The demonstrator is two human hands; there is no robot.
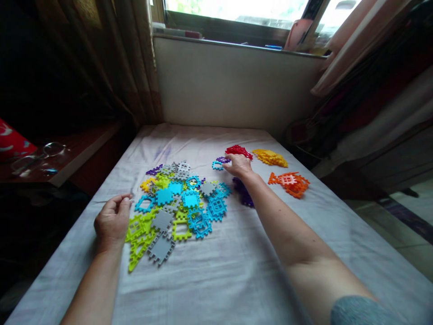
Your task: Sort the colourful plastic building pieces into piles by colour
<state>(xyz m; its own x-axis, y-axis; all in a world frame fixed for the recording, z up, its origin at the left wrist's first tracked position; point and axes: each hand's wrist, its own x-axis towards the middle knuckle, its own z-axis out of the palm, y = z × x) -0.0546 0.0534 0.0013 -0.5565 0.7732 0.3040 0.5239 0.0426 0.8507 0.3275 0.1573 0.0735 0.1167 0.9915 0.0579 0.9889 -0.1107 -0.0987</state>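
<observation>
My left hand (113, 219) rests on the sheet at the left of a mixed pile, its fingers curled in and nothing visible in them. Flat interlocking plastic pieces make up this pile: lime green pieces (137, 228), grey squares (162, 220), blue pieces (199, 221) and a few yellow and purple ones. My right hand (239, 166) reaches farther out, thumb and fingers closed at the edge of a purple interlocking piece (222, 160). A blue frame piece (217, 166) lies against or just under that one. The forearm partly covers a dark purple pile (241, 192).
A red pile (238, 150) lies behind my right hand. Toward the right edge are a yellow pile (270, 158) and an orange pile (294, 185). The sheet-covered surface (203, 289) meets a wall below the window. Glasses (54, 149) sit on a wooden ledge at left.
</observation>
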